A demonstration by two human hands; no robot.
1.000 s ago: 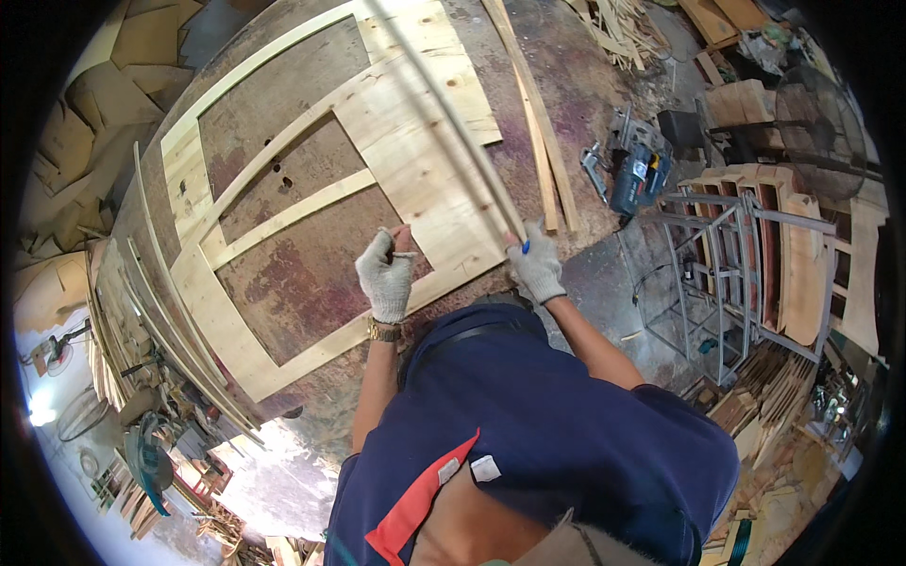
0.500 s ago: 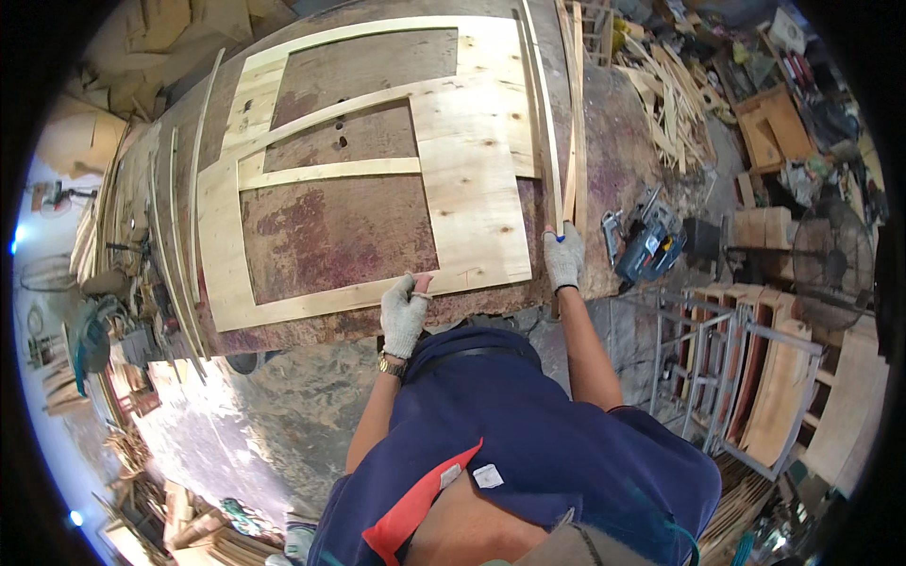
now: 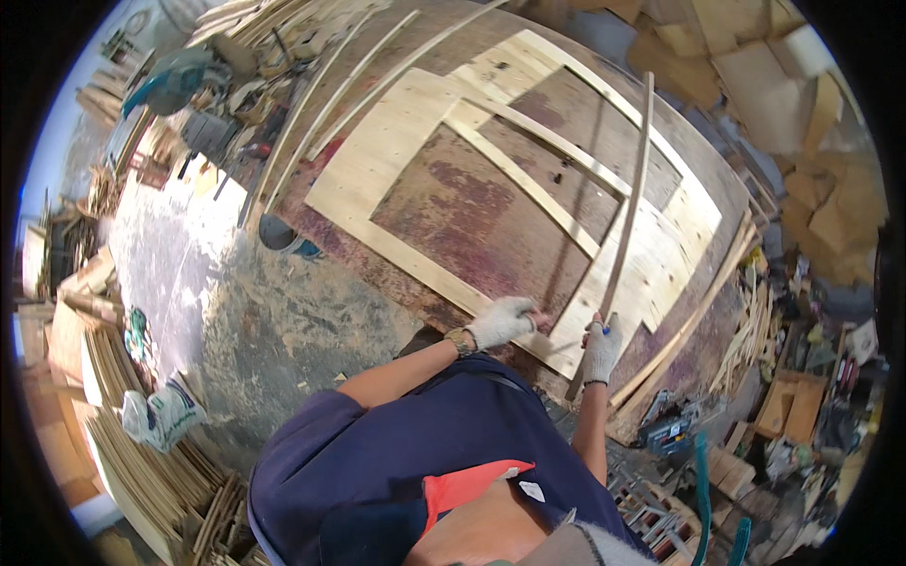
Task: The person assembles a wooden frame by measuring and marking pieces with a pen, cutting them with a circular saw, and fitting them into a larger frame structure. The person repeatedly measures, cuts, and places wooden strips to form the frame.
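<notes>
A long narrow wooden strip (image 3: 635, 203) is gripped near its lower end by my gloved right hand (image 3: 598, 352). It slants up and away above the right part of a pale plywood panel (image 3: 377, 141) with cut-out openings. A small blue-ended thing (image 3: 606, 330), too small to name, shows at the right fingers. My left hand (image 3: 505, 323), in a white glove with bare fingertips, is at the panel's near edge. Its fingers are curled together, and whatever is in them cannot be made out. The panel lies on a worn, stained worktable (image 3: 453, 198).
More thin strips (image 3: 363, 71) lie along the table's left side and two strips (image 3: 694, 316) along its right. A blue power tool (image 3: 668, 429) sits by the right corner. A green saw (image 3: 175, 80) stands at the far left. A plastic bag (image 3: 162, 412) rests on stacked wood.
My view has turned, so the table appears slanted. The strip in my right hand has swung from the panel's right side to above it. My left hand stays by the near edge.
</notes>
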